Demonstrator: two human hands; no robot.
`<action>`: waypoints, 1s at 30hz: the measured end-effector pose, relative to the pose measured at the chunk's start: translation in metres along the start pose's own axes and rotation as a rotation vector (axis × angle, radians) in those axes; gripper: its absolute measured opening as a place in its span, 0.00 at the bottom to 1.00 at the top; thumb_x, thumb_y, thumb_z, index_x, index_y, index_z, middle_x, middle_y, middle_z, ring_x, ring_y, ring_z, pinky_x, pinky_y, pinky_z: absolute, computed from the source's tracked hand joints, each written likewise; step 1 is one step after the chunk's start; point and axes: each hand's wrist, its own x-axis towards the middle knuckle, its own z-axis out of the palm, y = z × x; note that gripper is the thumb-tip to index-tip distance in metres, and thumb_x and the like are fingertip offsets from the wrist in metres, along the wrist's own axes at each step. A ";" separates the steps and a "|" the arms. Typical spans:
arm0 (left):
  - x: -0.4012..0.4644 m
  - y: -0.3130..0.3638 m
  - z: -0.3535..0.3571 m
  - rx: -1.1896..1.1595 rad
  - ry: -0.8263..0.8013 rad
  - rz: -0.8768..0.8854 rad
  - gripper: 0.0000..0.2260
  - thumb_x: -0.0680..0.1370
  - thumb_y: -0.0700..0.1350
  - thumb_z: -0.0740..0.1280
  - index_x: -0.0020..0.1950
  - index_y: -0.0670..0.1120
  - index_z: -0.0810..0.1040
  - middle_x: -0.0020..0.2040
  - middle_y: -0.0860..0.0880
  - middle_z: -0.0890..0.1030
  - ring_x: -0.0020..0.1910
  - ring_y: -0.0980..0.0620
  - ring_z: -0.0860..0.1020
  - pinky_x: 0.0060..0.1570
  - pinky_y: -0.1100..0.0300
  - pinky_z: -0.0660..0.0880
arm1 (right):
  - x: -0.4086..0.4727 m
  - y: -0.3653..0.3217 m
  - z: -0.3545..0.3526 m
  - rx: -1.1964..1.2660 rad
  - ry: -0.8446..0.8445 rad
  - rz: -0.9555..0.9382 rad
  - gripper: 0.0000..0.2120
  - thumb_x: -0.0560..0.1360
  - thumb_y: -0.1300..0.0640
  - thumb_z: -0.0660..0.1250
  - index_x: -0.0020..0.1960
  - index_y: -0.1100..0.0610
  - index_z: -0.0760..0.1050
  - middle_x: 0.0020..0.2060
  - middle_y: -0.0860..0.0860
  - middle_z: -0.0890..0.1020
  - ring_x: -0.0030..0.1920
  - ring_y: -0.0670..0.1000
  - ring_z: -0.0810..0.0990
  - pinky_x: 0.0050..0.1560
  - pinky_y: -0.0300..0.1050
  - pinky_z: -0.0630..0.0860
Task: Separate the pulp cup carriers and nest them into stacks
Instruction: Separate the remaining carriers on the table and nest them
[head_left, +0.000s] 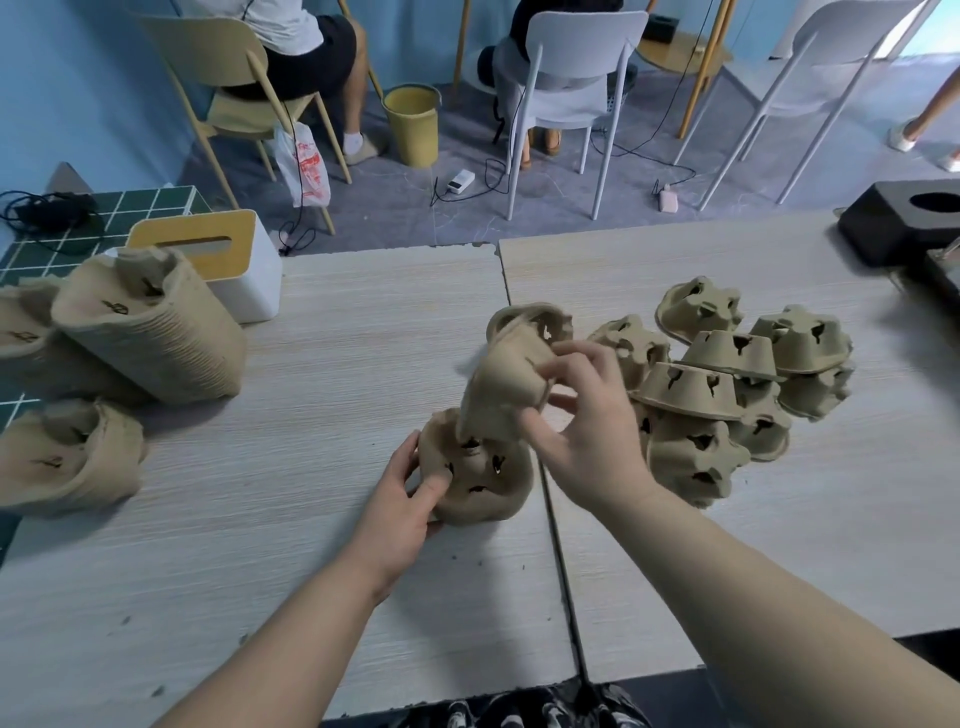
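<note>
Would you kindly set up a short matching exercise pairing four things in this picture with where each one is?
Things:
1. left hand
2. right hand
3. tall nested stack
4. loose carriers

Places:
A. far left of the table, beside the tissue box
B. holding a carrier above the table
C. steadying the small stack at the table's middle
D. heaped on the right

Pairs: 1-C, 2-B, 3-A, 4-D

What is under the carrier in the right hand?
Under the lifted carrier in the right hand sits a short stack that the left hand steadies. The table beneath that stack is covered.
</note>
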 end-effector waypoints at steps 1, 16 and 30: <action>-0.001 0.001 0.001 -0.006 0.004 -0.001 0.23 0.81 0.44 0.65 0.75 0.57 0.65 0.69 0.57 0.73 0.49 0.71 0.79 0.42 0.65 0.79 | -0.005 0.000 0.005 0.009 -0.056 -0.009 0.16 0.67 0.49 0.68 0.51 0.56 0.75 0.56 0.49 0.69 0.53 0.49 0.76 0.50 0.52 0.79; -0.001 -0.002 -0.002 -0.006 0.003 -0.064 0.17 0.81 0.53 0.63 0.70 0.62 0.69 0.66 0.55 0.76 0.63 0.55 0.74 0.50 0.50 0.76 | -0.003 -0.013 0.010 0.039 -0.155 0.185 0.28 0.71 0.38 0.64 0.68 0.46 0.67 0.65 0.45 0.67 0.65 0.46 0.68 0.64 0.47 0.70; -0.005 0.004 -0.001 -0.070 -0.029 -0.073 0.28 0.71 0.70 0.64 0.70 0.65 0.69 0.66 0.59 0.76 0.67 0.54 0.73 0.49 0.50 0.75 | -0.009 -0.029 0.026 0.123 -0.219 0.131 0.27 0.69 0.41 0.65 0.65 0.48 0.68 0.64 0.47 0.64 0.64 0.42 0.65 0.60 0.23 0.59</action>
